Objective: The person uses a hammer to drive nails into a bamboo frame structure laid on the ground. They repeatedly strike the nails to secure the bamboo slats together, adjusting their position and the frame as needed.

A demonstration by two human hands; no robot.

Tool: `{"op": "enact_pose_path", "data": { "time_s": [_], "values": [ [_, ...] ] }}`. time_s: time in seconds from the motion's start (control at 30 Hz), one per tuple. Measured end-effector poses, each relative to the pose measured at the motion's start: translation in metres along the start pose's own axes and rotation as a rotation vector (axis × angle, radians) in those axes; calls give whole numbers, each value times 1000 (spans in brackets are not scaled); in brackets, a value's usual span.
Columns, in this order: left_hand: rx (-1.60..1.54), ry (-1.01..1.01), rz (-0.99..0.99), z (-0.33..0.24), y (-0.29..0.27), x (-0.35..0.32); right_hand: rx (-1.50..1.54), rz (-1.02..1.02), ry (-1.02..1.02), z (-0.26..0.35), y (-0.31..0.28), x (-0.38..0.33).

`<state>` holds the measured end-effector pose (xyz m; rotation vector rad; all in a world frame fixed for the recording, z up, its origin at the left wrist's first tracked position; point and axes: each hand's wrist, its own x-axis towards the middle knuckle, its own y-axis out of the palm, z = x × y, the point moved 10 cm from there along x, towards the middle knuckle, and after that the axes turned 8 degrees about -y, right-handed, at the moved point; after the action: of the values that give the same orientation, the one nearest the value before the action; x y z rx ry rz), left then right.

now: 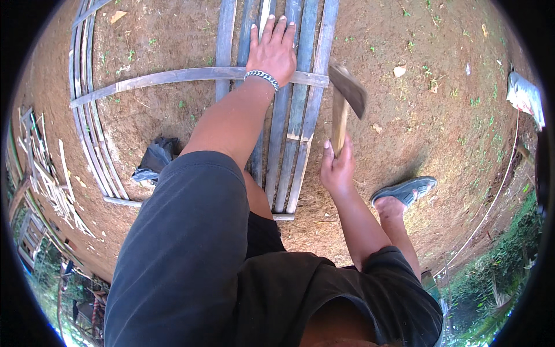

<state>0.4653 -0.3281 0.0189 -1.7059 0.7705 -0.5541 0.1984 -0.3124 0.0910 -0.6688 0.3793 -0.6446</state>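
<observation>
My left hand (273,55) lies flat with its fingers apart on long grey slats (281,127) of bamboo or wood, laid side by side on the ground. Under its wrist, which wears a chain bracelet (263,77), a cross slat (173,76) runs over them and reaches left to a second group of slats (87,98). My right hand (338,168) is closed round the wooden handle of a hatchet (340,118). The hatchet's dark, wide metal head (350,91) is just right of the cross slat's end, apparently raised above the ground.
A crumpled black plastic bag (157,157) lies between the slat groups. Loose thin sticks (52,173) are scattered at the far left. My sandalled foot (404,192) stands on the bare soil at right. A pale sack (525,98) and a thin line (497,194) are near the right rim.
</observation>
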Motion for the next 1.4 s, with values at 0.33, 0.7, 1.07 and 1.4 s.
{"op": "enact_pose_path", "data": {
  "time_s": [0.33,0.7,1.07,1.4],
  "values": [
    [38,-12,10,-1,-1,1,-20,-21,-116,0,1,-2],
    [28,-11,9,-1,3,-3,-12,123,95,-32,19,-11],
    [103,60,83,-9,0,-3,-38,87,63,-39,28,-10],
    [71,51,95,-7,3,-4,-81,139,157,-49,24,0]
  ]
}}
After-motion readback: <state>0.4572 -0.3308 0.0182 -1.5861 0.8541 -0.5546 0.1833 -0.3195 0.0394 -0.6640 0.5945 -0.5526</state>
